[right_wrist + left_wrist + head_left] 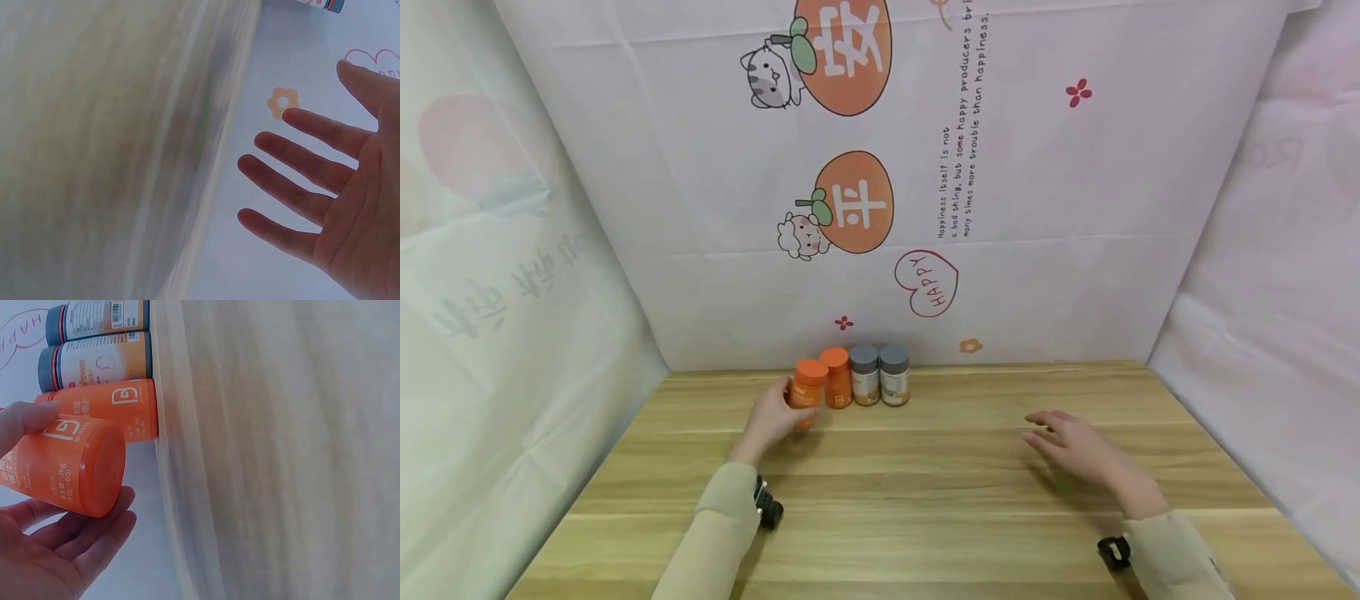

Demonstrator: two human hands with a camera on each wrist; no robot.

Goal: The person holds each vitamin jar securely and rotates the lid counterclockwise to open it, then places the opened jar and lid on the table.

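My left hand (775, 417) holds an orange supplement bottle (808, 390) with an orange lid, thumb on one side and fingers on the other. In the left wrist view this bottle (69, 465) is lifted off the table, its base toward the camera. Right beside it stands a second orange bottle (838, 379). Two white-and-orange bottles with grey lids, one in the middle (865, 377) and one at the right end (894, 377), continue the row. My right hand (1082, 446) hovers over the right side of the table with its fingers spread, holding nothing.
The wooden table (925, 500) meets a white printed cloth (1037, 250) at its back edge, close behind the bottles. More white cloth hangs along the left (512, 333) and right sides. Black straps with small devices (767, 504) sit on both wrists.
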